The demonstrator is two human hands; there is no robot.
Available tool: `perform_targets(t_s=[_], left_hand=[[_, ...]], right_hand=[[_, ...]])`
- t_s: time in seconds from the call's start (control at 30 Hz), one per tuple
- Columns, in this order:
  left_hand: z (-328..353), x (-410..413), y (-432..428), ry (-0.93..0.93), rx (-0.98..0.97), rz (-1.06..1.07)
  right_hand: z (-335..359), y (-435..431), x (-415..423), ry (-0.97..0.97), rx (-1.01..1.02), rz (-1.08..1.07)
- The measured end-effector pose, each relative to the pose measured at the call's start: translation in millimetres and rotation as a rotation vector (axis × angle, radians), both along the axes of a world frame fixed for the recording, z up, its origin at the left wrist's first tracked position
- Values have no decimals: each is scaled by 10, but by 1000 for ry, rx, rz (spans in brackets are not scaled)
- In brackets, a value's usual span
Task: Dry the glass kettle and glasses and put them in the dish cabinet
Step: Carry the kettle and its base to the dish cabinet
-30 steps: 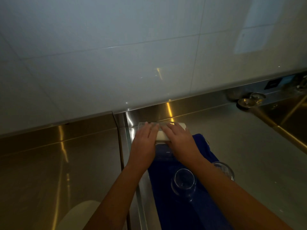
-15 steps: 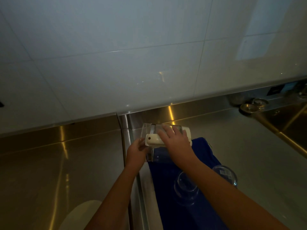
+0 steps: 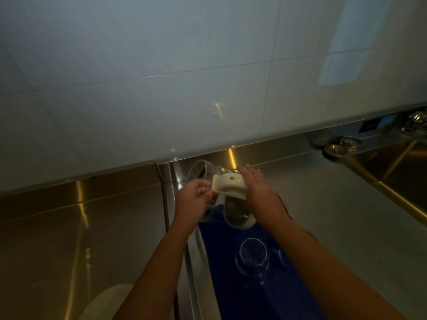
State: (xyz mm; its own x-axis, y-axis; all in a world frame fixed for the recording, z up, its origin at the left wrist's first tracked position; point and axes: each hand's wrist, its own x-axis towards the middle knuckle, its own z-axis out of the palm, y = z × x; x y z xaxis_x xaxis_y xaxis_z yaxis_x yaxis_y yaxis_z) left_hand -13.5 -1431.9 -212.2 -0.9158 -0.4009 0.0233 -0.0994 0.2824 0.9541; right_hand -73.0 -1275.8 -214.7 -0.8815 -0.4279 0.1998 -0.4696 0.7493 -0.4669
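Observation:
The glass kettle (image 3: 199,173) with a cream handle and base is lifted off the steel counter and tilted, its open mouth toward the wall. My left hand (image 3: 193,199) grips the end of the cream handle. My right hand (image 3: 258,190) rests against the kettle's cream base on the right side. Below them a blue cloth (image 3: 265,280) lies on the counter. One clear glass (image 3: 253,255) stands upside down on it. A second glass seen earlier is hidden behind my right forearm.
A steel counter (image 3: 335,215) runs under a white tiled wall (image 3: 208,77). A sink (image 3: 397,172) with drain strainers (image 3: 335,150) and a tap (image 3: 416,118) is at the far right. A cream round object (image 3: 108,301) sits at the lower left.
The kettle lay on its side on the cloth under both hands. It has since been raised and turned, with my left hand shifting onto the handle.

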Motion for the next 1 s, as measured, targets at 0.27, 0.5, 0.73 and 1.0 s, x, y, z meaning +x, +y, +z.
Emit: perform_targets(t_s=[0.27,0.5,0.73,1.0], left_hand=[[230,312,-103,30,-365,59],[336,681,-201,2,-668,88],[376,980,-200,-21,-813,54],[436,1223,-107,-137,-970,21]], right_hand=[[-128,-186,263,-107,-327,117],[-107,-356,557,-314,-430,217],[-37,-432,850,-427,-394,250],[-63,-504,1103,-553,-463,173]])
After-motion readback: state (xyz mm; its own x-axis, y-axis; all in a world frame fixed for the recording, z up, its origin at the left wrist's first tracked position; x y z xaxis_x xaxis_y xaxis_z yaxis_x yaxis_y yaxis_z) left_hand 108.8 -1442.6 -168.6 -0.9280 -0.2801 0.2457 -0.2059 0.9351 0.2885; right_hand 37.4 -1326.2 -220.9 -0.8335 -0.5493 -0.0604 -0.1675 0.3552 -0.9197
